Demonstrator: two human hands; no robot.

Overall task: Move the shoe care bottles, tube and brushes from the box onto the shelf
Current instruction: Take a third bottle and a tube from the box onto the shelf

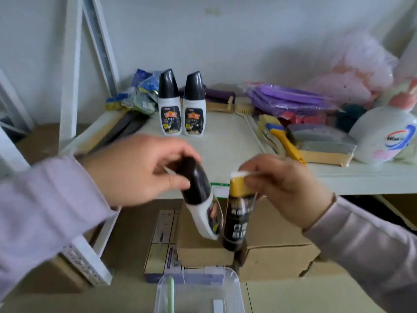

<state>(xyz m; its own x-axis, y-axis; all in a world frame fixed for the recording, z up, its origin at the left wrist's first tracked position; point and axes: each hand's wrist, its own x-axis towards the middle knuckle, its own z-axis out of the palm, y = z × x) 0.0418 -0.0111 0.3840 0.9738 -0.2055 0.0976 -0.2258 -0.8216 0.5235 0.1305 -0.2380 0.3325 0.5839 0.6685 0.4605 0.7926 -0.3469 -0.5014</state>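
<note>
My left hand grips a white shoe care bottle by its black cap, tilted, just below the shelf's front edge. My right hand holds a black and gold tube by its upper end, hanging upright beside that bottle. Two matching white bottles with black caps stand upright on the white shelf. The clear plastic box sits at the bottom of the view, below both hands. Inside it I see a pale green handle.
Brushes with wooden backs, a yellow-handled brush, purple packs and a large white jug fill the shelf's right side. Packaged sponges lie at the back left. Cardboard boxes sit under the shelf.
</note>
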